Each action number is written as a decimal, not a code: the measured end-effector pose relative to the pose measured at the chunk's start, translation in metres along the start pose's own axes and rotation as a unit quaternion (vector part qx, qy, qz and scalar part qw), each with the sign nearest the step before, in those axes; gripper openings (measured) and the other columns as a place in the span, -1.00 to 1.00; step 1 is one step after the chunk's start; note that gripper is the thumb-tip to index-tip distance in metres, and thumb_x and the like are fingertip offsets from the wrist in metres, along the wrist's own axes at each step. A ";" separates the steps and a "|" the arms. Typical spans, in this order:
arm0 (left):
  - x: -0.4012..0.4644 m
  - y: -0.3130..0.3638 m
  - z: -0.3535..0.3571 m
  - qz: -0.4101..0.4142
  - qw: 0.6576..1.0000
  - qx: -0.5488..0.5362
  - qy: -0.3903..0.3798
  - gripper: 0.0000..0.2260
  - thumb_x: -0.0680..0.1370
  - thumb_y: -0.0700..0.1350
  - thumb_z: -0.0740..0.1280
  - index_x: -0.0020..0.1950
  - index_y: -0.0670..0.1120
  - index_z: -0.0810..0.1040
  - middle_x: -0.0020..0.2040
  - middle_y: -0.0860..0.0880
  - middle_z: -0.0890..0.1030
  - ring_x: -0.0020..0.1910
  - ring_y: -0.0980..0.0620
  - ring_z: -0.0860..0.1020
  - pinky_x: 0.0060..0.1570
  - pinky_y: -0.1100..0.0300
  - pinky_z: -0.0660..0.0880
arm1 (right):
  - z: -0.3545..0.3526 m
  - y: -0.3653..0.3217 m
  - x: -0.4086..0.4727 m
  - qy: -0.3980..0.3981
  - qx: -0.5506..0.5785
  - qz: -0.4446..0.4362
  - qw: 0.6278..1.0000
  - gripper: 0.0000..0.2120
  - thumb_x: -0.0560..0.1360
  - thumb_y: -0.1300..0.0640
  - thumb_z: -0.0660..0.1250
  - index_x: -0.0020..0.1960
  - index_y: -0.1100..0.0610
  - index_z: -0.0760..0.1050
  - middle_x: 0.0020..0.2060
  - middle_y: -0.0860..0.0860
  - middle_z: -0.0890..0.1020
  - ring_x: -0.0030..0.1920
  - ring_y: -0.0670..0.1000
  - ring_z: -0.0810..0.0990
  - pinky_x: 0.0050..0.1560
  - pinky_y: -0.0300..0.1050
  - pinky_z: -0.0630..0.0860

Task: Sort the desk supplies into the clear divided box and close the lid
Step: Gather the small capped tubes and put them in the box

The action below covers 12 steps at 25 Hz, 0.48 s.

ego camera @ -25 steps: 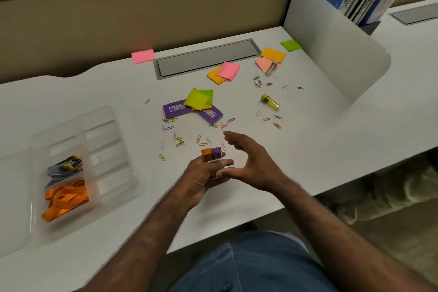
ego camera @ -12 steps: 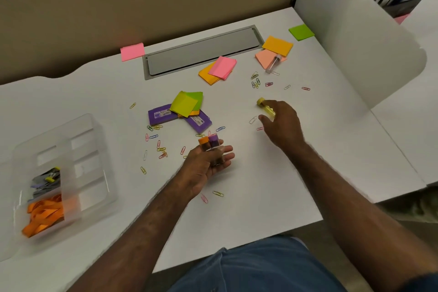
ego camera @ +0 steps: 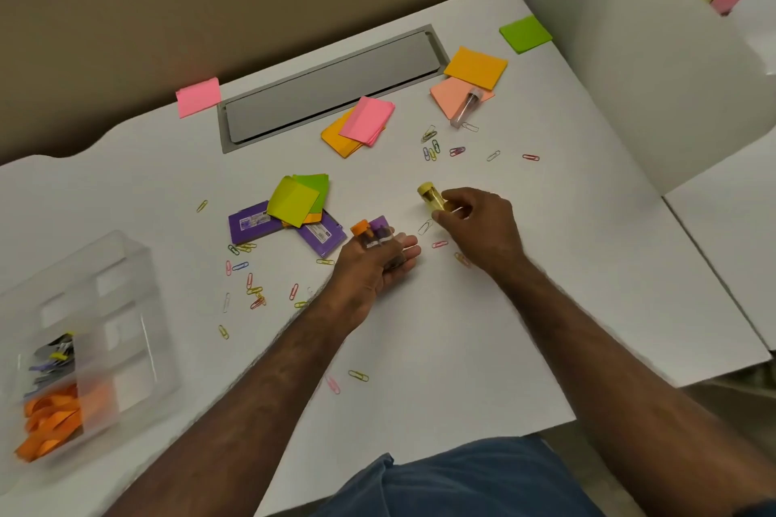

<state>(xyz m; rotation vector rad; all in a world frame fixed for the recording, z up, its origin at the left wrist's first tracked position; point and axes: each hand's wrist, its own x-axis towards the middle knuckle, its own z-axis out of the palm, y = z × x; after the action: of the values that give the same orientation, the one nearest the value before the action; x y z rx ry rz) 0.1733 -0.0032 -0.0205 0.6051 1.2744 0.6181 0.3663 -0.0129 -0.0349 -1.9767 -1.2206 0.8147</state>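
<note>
1. Clear plastic, the divided box point(ego camera: 84, 332) sat at the far left of the desk point(ego camera: 483, 348), lid not closed. Two of its near compartments were filled: one with orange bands point(ego camera: 50, 424), the next with what looked like small binder clips point(ego camera: 54, 357), though blur kept us from being sure. The other compartments looked bare, so we judged the sorting barely begun.

2. Loose paper clips point(ego camera: 252, 290) lay scattered across the middle of the desk, none boxed as far as we could see.

3. Two purple packets point(ego camera: 252, 225) lay under yellow and green sticky notes point(ego camera: 300, 199); orange and pink pads point(ego camera: 361, 126) lay further back. All were still to sort.

4. Our left hand point(ego camera: 373, 264) was curled round two small tubes point(ego camera: 371, 233), one capped orange, one purple, held above the desk.

5. Our right hand point(ego camera: 478, 222) pinched a yellow-capped tube point(ego camera: 432, 197) between thumb and fingers, low over the desk.

6. One clear tube point(ego camera: 466, 107) rested on the peach notes point(ego camera: 449, 97) at the back right, beside more sticky pads and clips.

7. We judged that the tubes had yet to reach the box, most supplies remained outside it, and the lid was left to close.
</note>
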 end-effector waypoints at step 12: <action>0.027 0.006 0.014 0.054 0.998 0.009 0.005 -0.57 0.46 -0.07 0.55 0.31 -0.08 0.60 0.16 -0.15 0.72 0.18 -0.13 0.69 0.13 -0.04 0.65 | 0.001 -0.009 -0.017 -0.158 0.171 0.019 0.972 -0.66 0.46 -0.01 0.57 0.20 0.03 0.69 0.00 -0.06 0.75 -0.02 -0.05 0.71 0.06 -0.12 0.67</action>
<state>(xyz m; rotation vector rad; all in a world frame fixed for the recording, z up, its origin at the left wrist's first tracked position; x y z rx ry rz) 0.1912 0.0190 -0.0320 0.6892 1.2641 0.7009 0.3548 -0.0254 -0.0252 -1.6352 -1.1266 1.3044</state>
